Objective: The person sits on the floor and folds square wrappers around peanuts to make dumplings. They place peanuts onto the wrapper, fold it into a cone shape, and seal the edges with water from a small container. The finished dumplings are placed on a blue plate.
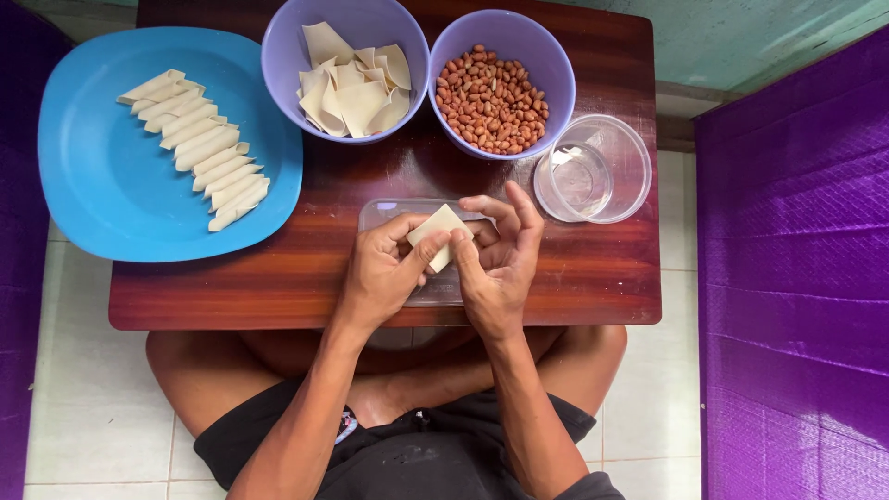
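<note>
Left hand (384, 268) grip: pinching wrapper (439, 233) | right hand (495, 259) grip: fingers on same wrapper, probably pinching its edge | wrapper held above clear tray (389, 211) on counter (583, 268), near peanut bowl (542, 46)

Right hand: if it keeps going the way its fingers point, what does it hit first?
The right hand points away from the body, up and slightly right. Beyond the dough wrapper it pinches, the purple bowl of peanuts looks first in line; the clear cup sits just right. Depth is uncertain.

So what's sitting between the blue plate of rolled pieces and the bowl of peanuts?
In the head view, a lilac bowl of flat pastry wrappers lies between the blue plate and the peanut bowl.
</note>
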